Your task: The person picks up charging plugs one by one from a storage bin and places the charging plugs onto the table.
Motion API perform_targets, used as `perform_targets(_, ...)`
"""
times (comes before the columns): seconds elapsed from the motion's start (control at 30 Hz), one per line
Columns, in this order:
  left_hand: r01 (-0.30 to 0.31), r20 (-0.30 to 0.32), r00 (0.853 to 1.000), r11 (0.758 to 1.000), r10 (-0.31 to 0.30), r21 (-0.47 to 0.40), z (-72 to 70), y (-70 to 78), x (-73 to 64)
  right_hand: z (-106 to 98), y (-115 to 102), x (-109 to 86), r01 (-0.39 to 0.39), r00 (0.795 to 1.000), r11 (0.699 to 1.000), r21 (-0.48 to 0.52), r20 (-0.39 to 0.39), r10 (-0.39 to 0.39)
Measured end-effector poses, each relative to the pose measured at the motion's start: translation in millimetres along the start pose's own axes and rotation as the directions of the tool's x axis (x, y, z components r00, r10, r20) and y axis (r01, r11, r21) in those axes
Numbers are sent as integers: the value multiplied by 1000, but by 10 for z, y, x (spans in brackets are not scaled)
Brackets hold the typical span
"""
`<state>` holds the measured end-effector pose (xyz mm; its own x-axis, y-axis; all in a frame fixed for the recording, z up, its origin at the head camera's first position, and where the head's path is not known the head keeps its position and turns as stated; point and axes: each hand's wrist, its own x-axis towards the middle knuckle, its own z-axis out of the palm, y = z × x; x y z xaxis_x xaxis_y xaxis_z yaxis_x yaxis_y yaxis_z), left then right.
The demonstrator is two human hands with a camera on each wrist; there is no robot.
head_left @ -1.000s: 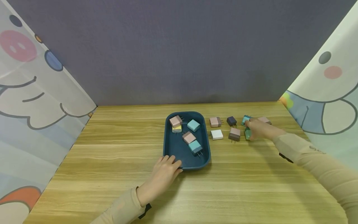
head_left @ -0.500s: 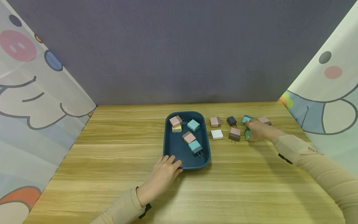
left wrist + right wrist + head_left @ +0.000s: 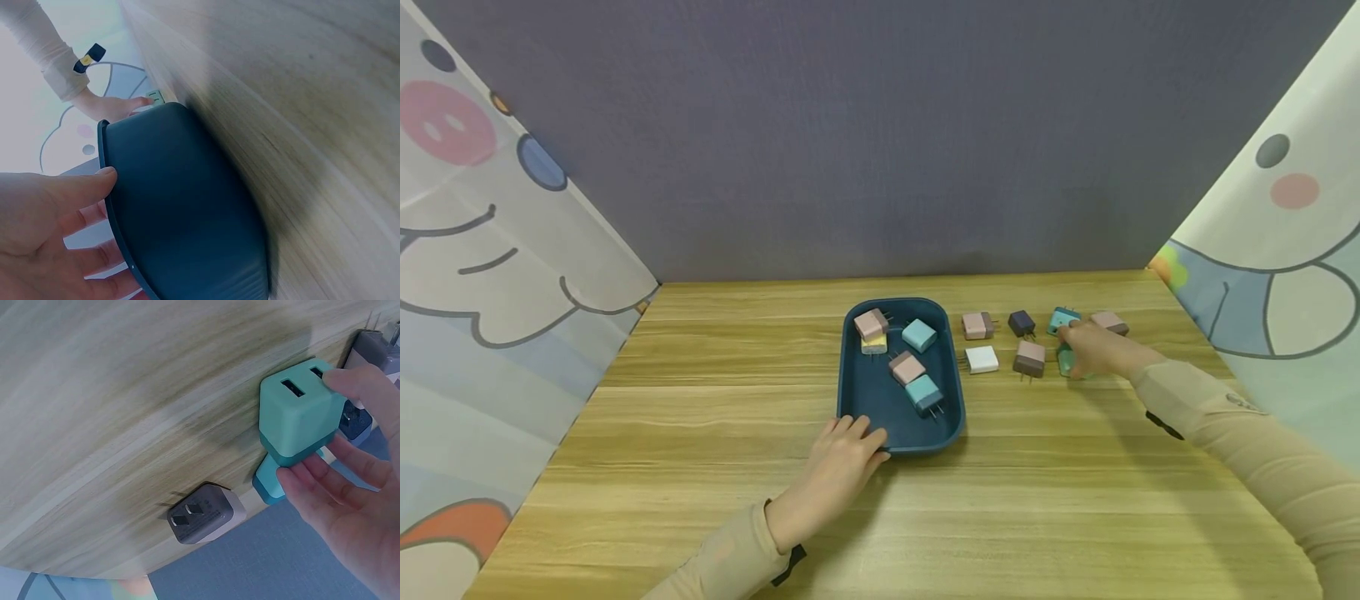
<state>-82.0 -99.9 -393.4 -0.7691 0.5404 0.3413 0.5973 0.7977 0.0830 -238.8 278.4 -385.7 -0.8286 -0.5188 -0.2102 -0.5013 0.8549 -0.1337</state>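
My left hand point(image 3: 838, 462) grips the near-left rim of a dark blue tray point(image 3: 880, 408); in the left wrist view the thumb lies outside the wall, the fingers over the rim. To the right of the tray, my right hand point(image 3: 1101, 346) pinches a green charger point(image 3: 297, 415) between thumb and fingers. That plug adapter has two USB slots facing up, close to the thumb. Just behind it sits a teal charger point(image 3: 1062, 317), partly covered by the hand. A pink-and-brown charger point(image 3: 203, 512) lies beyond, its prongs showing in the right wrist view.
Inside the tray are several chargers, among them a pink one point(image 3: 871, 324) overlapping a yellow one point(image 3: 874, 345). Between tray and right hand lie a white charger point(image 3: 982, 360), a dark one point(image 3: 1021, 322) and two pink-brown ones. A grey panel point(image 3: 880, 167) closes off the table's back.
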Motion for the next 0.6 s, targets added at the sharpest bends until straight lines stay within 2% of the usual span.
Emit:
perform_targets(0.2,-5,0,1000,1000,5,1,-5,2,1,-9,-6,2,-2,1000,1000,0,23,2)
perform_targets(0.6,10,43,999,1000,-10,-9,-27,10,2,-8,13,9,-8,999,1000,-1,46,8)
